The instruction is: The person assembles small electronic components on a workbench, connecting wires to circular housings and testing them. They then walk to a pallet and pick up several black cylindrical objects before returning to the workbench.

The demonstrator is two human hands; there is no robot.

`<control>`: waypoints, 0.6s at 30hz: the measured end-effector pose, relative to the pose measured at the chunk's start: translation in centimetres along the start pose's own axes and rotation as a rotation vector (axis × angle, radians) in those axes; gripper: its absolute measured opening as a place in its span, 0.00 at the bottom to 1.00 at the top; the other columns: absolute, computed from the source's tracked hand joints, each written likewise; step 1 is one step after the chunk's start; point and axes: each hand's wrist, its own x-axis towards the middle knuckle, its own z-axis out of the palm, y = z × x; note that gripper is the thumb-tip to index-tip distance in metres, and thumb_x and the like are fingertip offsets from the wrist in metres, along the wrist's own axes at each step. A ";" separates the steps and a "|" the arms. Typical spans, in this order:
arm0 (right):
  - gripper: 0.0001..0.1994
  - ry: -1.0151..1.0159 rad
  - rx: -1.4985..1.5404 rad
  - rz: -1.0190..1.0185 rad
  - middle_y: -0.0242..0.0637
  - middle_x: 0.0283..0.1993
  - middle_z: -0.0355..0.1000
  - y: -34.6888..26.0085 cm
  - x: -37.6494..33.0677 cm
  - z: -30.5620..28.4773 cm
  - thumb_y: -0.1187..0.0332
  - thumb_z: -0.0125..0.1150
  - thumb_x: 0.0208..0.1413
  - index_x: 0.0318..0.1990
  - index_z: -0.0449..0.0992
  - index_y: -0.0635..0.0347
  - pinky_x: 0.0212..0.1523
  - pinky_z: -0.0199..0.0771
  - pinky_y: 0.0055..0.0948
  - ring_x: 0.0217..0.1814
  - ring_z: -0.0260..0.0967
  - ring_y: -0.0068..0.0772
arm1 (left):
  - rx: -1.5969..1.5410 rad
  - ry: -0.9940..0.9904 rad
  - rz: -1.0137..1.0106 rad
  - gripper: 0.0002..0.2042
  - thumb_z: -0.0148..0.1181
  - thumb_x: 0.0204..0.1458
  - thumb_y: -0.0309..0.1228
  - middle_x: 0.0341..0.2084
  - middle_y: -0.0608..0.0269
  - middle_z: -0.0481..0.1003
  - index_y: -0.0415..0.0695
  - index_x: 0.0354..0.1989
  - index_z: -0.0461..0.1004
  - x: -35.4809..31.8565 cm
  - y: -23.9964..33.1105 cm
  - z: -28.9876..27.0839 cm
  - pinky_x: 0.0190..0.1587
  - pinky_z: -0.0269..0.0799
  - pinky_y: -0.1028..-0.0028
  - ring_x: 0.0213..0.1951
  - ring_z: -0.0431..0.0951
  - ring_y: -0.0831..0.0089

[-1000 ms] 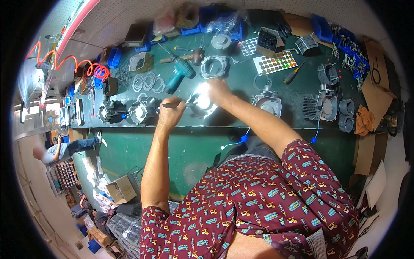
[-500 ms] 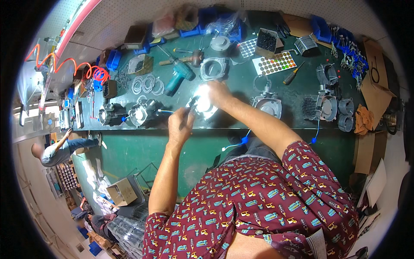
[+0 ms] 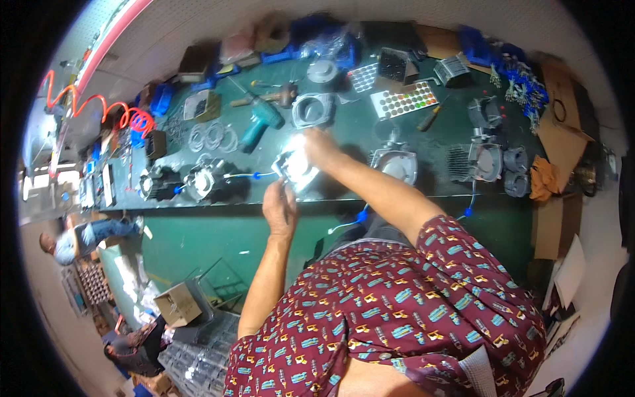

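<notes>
A round metal motor housing [image 3: 299, 171] lies near the bench's front edge, washed out by bright glare. My right hand [image 3: 320, 151] grips its upper right rim, with the fingertips partly lost in the brightness. Just below the housing, my left hand [image 3: 280, 210] is closed around a thin dark tool [image 3: 285, 204] whose kind I cannot make out. A cable with a blue connector [image 3: 256, 175] runs from the housing's left side toward another motor housing [image 3: 200, 182].
A teal power drill [image 3: 261, 122], a mallet [image 3: 284, 96] and coiled grey cable [image 3: 312, 110] lie behind. More housings [image 3: 397, 165] stand right, near a sticker sheet [image 3: 405, 99] and screwdriver [image 3: 433, 114]. Blue bins [image 3: 161, 99] line the back. Other people [image 3: 86, 238] are at the left.
The view has shifted, sliding the bench leftward. My left hand has dropped slightly away from the housing, and the blue connector to its left now shows. My right hand stays at the rim.
</notes>
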 end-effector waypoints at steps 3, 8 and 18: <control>0.18 0.031 -0.001 0.087 0.42 0.52 0.76 0.7 0.2 0.0 0.65 0.62 0.56 0.56 0.78 0.47 0.59 0.65 0.55 0.60 0.70 0.49 | -0.005 -0.034 0.043 0.11 0.58 0.59 0.26 0.29 0.54 0.79 0.32 0.47 0.78 1.9 2.5 -1.5 0.41 0.75 0.70 0.32 0.80 0.67; 0.39 -0.270 0.050 0.114 0.47 0.71 0.61 -0.4 0.1 -5.1 0.50 0.64 0.52 0.72 0.60 0.46 0.69 0.54 0.61 0.75 0.53 0.54 | -0.131 -0.003 0.005 0.11 0.58 0.54 0.23 0.33 0.47 0.80 0.37 0.45 0.79 1.4 3.4 -2.6 0.42 0.76 0.66 0.35 0.81 0.54; 0.35 -0.322 -0.095 -0.006 0.54 0.59 0.72 11.0 -9.0 -19.0 0.42 0.66 0.50 0.59 0.76 0.60 0.64 0.67 0.44 0.64 0.67 0.53 | -0.622 -0.064 -0.209 0.11 0.56 0.63 0.26 0.30 0.69 0.75 0.35 0.49 0.79 -3.1 11.0 -3.7 0.31 0.65 0.81 0.28 0.69 0.85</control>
